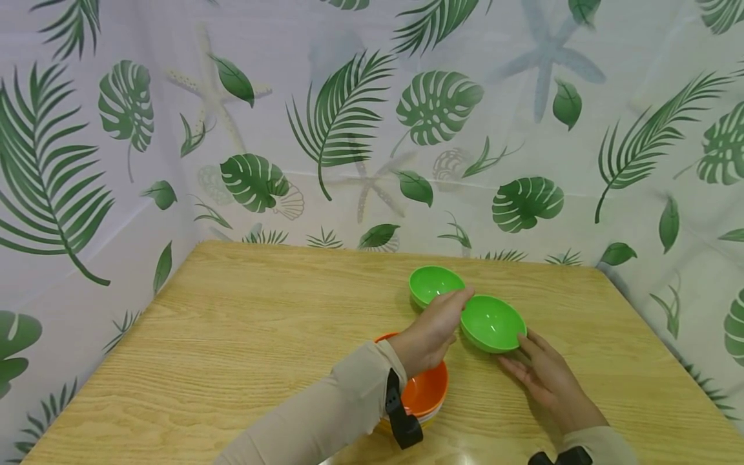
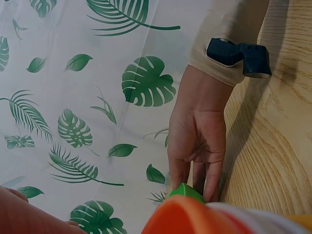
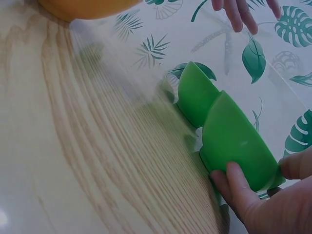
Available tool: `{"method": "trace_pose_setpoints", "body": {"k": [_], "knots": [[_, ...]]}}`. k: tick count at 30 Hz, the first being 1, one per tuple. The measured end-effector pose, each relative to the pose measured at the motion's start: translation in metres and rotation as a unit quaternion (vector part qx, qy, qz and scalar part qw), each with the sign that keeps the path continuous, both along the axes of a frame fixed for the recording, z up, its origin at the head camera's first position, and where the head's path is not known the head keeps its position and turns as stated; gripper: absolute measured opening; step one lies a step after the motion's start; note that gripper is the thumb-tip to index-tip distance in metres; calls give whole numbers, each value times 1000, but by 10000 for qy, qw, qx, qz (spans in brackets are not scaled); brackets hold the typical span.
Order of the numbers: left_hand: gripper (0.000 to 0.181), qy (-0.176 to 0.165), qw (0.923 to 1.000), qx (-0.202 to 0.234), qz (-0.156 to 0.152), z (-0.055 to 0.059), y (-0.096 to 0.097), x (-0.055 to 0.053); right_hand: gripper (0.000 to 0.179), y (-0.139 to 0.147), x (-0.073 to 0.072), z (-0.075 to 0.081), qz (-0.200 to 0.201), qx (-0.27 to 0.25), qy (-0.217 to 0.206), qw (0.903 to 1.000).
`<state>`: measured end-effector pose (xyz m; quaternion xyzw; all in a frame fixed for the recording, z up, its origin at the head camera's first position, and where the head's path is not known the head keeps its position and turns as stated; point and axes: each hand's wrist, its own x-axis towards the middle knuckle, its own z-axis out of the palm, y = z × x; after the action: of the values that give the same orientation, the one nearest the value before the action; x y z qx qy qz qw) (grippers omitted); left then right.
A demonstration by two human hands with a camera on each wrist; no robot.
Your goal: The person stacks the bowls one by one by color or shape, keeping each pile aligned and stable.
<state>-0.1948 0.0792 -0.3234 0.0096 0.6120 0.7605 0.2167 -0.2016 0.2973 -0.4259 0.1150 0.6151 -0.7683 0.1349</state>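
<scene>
My right hand [image 1: 543, 378] grips the near green bowl [image 1: 493, 323] at its right side, with the thumb at the rim and fingers against the outer wall. This bowl stands on the wooden table, in front of and right of a second green bowl [image 1: 433, 284]. My left hand [image 1: 430, 332] reaches over a stack topped by an orange bowl [image 1: 427, 391] and partly hides it. In the right wrist view the left hand's fingers [image 3: 236, 14] hang loose above the green bowls, apart from them and holding nothing.
The wooden table [image 1: 261, 336] meets leaf-patterned cloth [image 1: 349, 129] at its back and sides. Below the orange bowl, white and yellow rims show in the stack. A dark band with a small device [image 1: 401, 413] sits on the left wrist.
</scene>
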Motion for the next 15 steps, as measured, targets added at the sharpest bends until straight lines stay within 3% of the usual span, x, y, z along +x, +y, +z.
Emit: {"method": "trace_pose_setpoints", "body": {"k": [15], "knots": [[49, -9, 9999, 81, 81, -1, -2, -2, 60, -7, 6, 8, -135, -79, 152, 9998]]}}
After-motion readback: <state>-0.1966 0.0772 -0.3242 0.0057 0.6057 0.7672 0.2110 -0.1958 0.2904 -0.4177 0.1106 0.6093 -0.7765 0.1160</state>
